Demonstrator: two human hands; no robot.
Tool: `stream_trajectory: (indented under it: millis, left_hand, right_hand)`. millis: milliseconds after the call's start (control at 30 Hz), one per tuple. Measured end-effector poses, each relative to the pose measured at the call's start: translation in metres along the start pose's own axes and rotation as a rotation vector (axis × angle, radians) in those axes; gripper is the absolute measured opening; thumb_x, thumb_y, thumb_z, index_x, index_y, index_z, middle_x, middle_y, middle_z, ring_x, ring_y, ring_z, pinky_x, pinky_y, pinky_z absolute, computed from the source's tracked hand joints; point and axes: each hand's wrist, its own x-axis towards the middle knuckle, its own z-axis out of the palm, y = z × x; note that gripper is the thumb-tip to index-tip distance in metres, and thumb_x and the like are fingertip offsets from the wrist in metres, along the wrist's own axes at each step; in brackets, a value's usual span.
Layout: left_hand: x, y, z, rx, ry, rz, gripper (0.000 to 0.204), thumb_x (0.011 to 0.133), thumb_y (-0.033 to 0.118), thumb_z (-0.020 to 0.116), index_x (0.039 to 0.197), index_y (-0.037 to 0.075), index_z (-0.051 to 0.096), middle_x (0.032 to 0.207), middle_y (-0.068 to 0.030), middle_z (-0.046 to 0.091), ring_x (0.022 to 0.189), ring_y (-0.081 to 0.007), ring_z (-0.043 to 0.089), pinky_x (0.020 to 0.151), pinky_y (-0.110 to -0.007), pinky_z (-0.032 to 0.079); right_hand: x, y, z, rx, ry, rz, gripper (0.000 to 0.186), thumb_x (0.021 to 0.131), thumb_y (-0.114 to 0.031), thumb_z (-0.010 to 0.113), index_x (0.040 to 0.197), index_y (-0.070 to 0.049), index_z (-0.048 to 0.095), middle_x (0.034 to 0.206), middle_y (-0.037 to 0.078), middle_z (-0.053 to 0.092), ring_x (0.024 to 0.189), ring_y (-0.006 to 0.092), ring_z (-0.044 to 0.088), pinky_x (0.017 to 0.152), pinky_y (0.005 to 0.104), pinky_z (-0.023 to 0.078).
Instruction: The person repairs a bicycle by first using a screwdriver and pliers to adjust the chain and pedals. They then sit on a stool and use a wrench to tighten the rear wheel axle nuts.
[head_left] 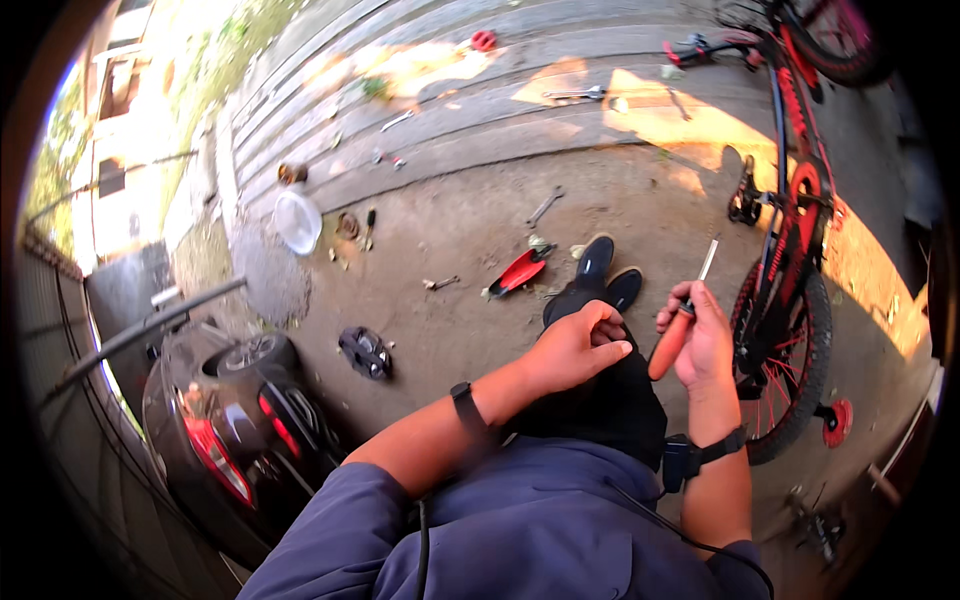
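1. Far left, we see a parked motorbike (235, 420) with red tail lights, standing beside a dark fence at the edge of the concrete floor (450, 330).
2. Ahead of it, a clear plastic lid (297, 220) lies on the floor, and a small black part (365, 352) sits nearer to us.
3. Towards the middle, a red plastic piece (520, 270) rests on the floor near our black shoes (605, 275), with a spanner (545, 206) lying farther out and another spanner (575, 95) on the sunlit strip beyond.
4. Our left hand (575, 345) rests on our knee, the fingers curled loosely inward; its grip holds nothing that we can make out. A black band sits on that wrist.
5. Just to its right, our right hand (700, 340) has its grip closed around the orange handle of a screwdriver (680, 320). The tool is held up in front of us, tilted, with its metal shaft pointing up and away, close to the left hand but not touching it.
6. Right of the hands, a red and black bicycle (795, 240) stands near, its spoked wheel (790, 370) just beside our right forearm, a pedal (743, 205) showing higher up.
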Motion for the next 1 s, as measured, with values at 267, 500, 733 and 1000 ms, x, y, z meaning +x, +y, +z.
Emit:
stream_trajectory:
  millis: [267,500,733,1000]
  left_hand:
    - [-0.097,-0.089,-0.092,-0.036,0.310,-0.140,0.035,0.090,0.018,0.071,0.115,-0.002,0.056,0.100,-0.0124,0.069,0.091,-0.0183,0.067,0.081,-0.033,0.055]
    - [-0.193,-0.212,-0.174,0.123,0.270,-0.210,0.033,0.091,0.016,0.069,0.116,-0.002,0.056,0.099,-0.0102,0.068,0.091,-0.0168,0.067,0.080,-0.032,0.055]
    - [-0.286,-0.306,-0.264,0.244,0.070,-0.136,0.031,0.089,0.019,0.071,0.112,0.000,0.060,0.097,-0.0101,0.071,0.090,-0.0176,0.070,0.080,-0.031,0.055]
    - [-0.390,-0.338,-0.277,-0.370,-0.095,-0.002,0.029,0.099,0.020,0.062,0.122,0.003,0.061,0.098,-0.0014,0.067,0.083,-0.0102,0.062,0.076,-0.027,0.052]
  right_hand:
    - [-0.013,0.060,0.058,-0.183,-0.100,0.104,0.031,0.104,-0.032,0.050,0.101,-0.003,0.060,0.081,0.007,0.059,0.072,0.0205,0.061,0.067,0.0328,0.052]
    - [-0.039,0.134,0.106,-0.295,-0.091,0.107,0.030,0.104,-0.031,0.049,0.100,-0.003,0.061,0.080,0.007,0.060,0.071,0.0223,0.063,0.064,0.0331,0.053]
    - [-0.109,0.304,0.143,-0.285,0.010,0.258,0.031,0.103,-0.030,0.050,0.100,-0.002,0.062,0.080,0.009,0.062,0.069,0.0240,0.065,0.065,0.0356,0.056]
    - [-0.204,0.452,0.215,-0.740,-0.299,0.638,0.032,0.102,-0.031,0.055,0.107,-0.001,0.065,0.087,0.007,0.065,0.077,0.0171,0.065,0.071,0.0293,0.054]
